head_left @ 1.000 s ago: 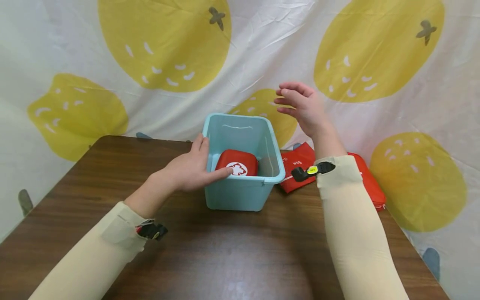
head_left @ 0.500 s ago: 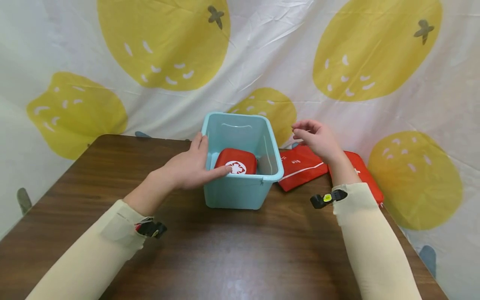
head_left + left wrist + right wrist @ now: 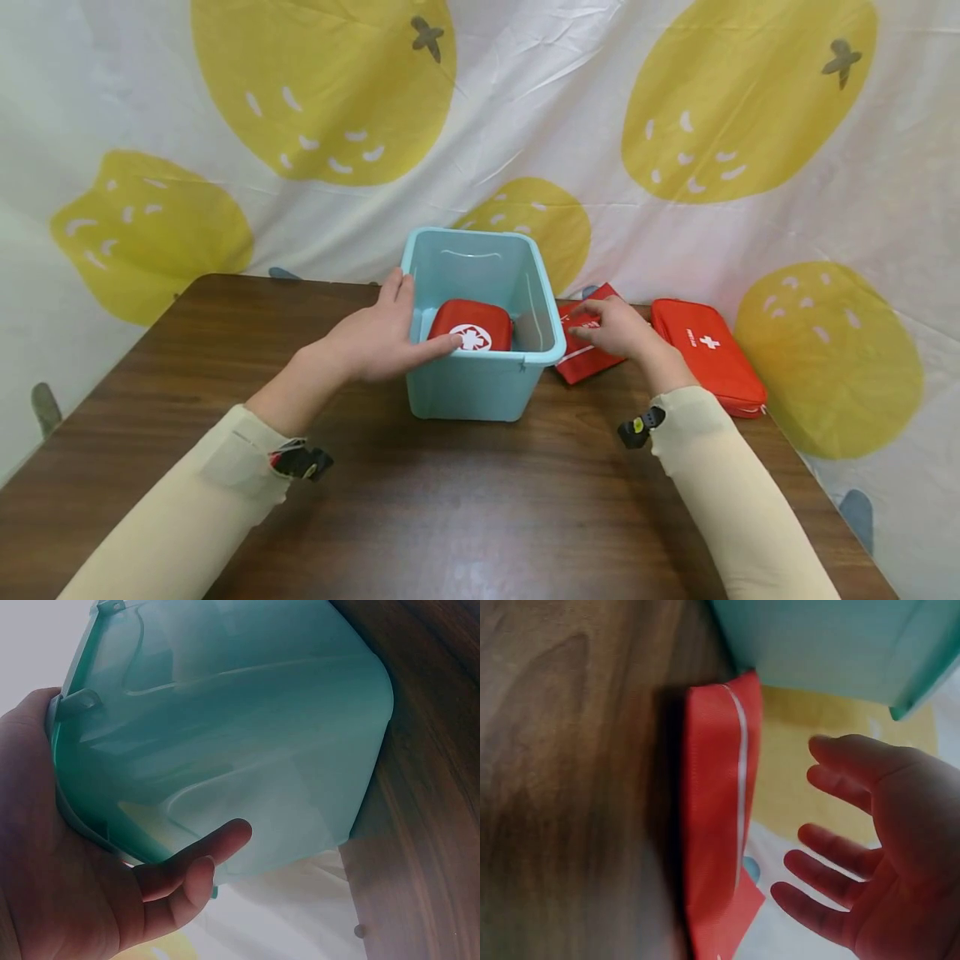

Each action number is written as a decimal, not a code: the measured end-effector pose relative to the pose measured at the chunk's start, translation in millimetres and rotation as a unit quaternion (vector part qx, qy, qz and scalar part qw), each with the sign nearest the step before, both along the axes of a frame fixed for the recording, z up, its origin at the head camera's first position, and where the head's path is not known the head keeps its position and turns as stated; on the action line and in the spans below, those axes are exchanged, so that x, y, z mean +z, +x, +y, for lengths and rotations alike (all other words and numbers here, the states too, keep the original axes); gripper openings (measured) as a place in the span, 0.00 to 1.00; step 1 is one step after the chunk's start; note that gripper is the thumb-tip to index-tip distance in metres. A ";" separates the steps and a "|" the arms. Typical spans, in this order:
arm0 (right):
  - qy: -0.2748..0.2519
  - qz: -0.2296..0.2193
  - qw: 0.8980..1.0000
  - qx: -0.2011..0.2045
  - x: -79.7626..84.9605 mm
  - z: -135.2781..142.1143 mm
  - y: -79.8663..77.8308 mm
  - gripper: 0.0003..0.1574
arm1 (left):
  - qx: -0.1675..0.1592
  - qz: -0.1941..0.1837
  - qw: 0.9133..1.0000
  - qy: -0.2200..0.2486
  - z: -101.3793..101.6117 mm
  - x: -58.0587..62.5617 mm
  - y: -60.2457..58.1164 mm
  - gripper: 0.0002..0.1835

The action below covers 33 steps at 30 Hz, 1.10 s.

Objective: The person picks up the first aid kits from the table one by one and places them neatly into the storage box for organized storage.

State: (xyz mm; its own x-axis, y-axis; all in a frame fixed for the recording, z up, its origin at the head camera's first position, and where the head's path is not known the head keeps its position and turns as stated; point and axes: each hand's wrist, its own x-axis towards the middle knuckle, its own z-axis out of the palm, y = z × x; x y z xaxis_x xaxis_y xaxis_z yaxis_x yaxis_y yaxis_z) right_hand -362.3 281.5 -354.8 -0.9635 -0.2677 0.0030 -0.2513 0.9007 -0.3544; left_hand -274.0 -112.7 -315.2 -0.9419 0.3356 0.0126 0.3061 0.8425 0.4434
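A light blue plastic bin (image 3: 465, 387) stands on the table with a red first-aid case (image 3: 476, 315) inside, its round white emblem facing up. My left hand (image 3: 367, 337) grips the bin's near left corner. Its thumb lies over the rim, and the fingers reach along the outer wall, as the left wrist view shows. To the right of the bin lies a flat red pouch (image 3: 718, 780) with a white stripe. Above this pouch hovers my right hand (image 3: 618, 329), fingers spread and slightly bent, holding nothing; it partly covers the pouch in the head view.
A red first-aid bag (image 3: 708, 354) with a white cross lies near the table's right edge. Behind the brown wooden table (image 3: 420, 517) hangs a white curtain (image 3: 525, 100) with large yellow fruit prints, close to the back edge.
My right hand has come down from high beside the curtain to just over the red pouch, uncovering the first-aid bag. The left hand stays at the bin's corner.
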 end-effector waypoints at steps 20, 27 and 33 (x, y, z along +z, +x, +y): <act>0.022 -0.045 0.999 -0.002 -31.8 12.8 -8.0 0.36 | -0.004 0.008 1.000 -0.002 -1.3 -0.6 3.6 0.71; 0.033 -0.053 0.998 -0.013 -22.3 4.5 8.7 0.33 | -0.008 0.012 1.000 -0.005 -1.4 -1.8 2.2 0.71; 0.030 -0.058 0.998 -0.009 -21.2 9.7 21.5 0.31 | -0.008 0.008 1.000 -0.007 -1.2 -1.4 1.2 0.71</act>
